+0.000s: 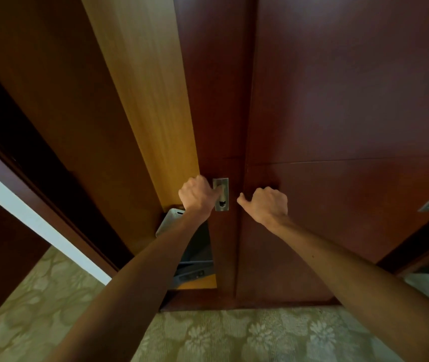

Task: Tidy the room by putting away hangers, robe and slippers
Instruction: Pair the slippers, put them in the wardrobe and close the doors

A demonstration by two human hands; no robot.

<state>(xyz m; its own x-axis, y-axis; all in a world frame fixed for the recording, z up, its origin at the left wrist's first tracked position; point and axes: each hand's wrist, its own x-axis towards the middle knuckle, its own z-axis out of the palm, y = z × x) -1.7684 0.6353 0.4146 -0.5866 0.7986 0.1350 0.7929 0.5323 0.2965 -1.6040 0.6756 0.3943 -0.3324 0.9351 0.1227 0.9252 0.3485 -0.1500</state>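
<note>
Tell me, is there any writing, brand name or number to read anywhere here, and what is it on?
None can be read.
The dark safe inside the wardrobe has a panel with small light marks: too blurred to read.
The metal door handle that the left hand touches shows no lettering.
The wooden doors and the patterned carpet carry no text.

Dark reddish-brown wardrobe doors (338, 100), silver handle (220, 194), pale green floral carpet (234, 335).

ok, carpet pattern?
Pale green carpet with a lighter floral pattern, seen in the head view.
</note>
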